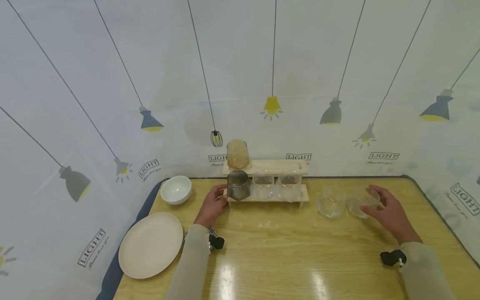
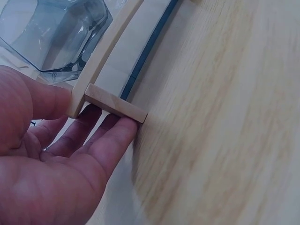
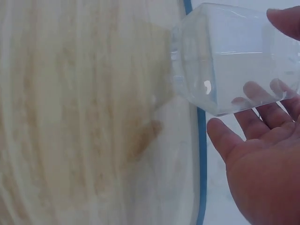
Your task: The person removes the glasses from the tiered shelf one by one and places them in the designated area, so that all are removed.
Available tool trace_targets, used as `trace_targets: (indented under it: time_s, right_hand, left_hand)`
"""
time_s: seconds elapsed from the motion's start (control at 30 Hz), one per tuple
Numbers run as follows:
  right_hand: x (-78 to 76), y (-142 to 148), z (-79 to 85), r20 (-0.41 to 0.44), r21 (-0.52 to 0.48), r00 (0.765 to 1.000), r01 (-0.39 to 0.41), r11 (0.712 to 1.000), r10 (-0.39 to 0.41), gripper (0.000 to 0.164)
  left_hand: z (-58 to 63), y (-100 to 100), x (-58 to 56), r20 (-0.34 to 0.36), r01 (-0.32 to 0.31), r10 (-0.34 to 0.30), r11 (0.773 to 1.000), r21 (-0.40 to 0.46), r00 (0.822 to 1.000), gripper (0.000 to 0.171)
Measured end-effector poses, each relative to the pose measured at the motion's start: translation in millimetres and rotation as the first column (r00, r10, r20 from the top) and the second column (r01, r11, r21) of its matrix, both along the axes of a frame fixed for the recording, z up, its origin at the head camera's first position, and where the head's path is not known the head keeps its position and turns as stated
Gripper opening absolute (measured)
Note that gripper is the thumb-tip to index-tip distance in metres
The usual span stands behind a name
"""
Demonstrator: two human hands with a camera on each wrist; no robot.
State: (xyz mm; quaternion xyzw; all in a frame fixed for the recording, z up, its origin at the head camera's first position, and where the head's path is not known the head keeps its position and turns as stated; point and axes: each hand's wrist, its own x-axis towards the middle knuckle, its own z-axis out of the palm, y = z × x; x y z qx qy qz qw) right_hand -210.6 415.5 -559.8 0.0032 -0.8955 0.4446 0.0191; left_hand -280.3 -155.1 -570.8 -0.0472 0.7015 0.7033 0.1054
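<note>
My left hand (image 1: 214, 204) grips the left end of a two-tier wooden rack (image 1: 271, 166). In the left wrist view its thumb lies on the rail, with fingers against the short leg (image 2: 115, 104). On the rack's lower tier stand a dark grey glass (image 1: 238, 187) and two clear glasses, one mid-tier (image 1: 263, 187) and one to its right (image 1: 289, 187). An amber glass (image 1: 238, 155) is on the upper tier at left. Over on the right, my right hand (image 1: 390, 212) holds a clear faceted glass (image 3: 234, 61) between thumb and fingers. Another clear glass (image 1: 331, 203) stands just left of it.
A white bowl (image 1: 176, 190) sits left of the rack, and a large pale plate (image 1: 151, 246) lies nearer at the table's left edge. The wooden table (image 1: 277, 258) meets a wall covering (image 1: 240, 66) printed with lamps close behind the rack.
</note>
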Motion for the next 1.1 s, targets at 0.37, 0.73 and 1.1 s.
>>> trace_targets:
  time_s: [0.37, 0.73, 1.1]
  right_hand:
    - [-4.1, -15, 37.1, -0.165, 0.022, 0.985, 0.049, 0.999, -0.045, 0.075]
    - [-10.6, -60, 69.9, -0.208, 0.043, 0.978, 0.019, 0.999, -0.01, 0.07]
    - [-28.6, -126, 93.0, -0.279, 0.016, 0.955, -0.103, 0.995, 0.103, 0.066]
  left_hand:
    - [3.8, 1, 0.3, 0.001, -0.007, 0.007, 1.0, 0.004, 1.0, 0.044]
    - [0.4, 0, -1.1, 0.01, -0.003, 0.003, 1.0, -0.002, 1.0, 0.045]
    - [-2.4, -2, -2.9, -0.003, 0.015, -0.015, 1.0, 0.007, 1.0, 0.046]
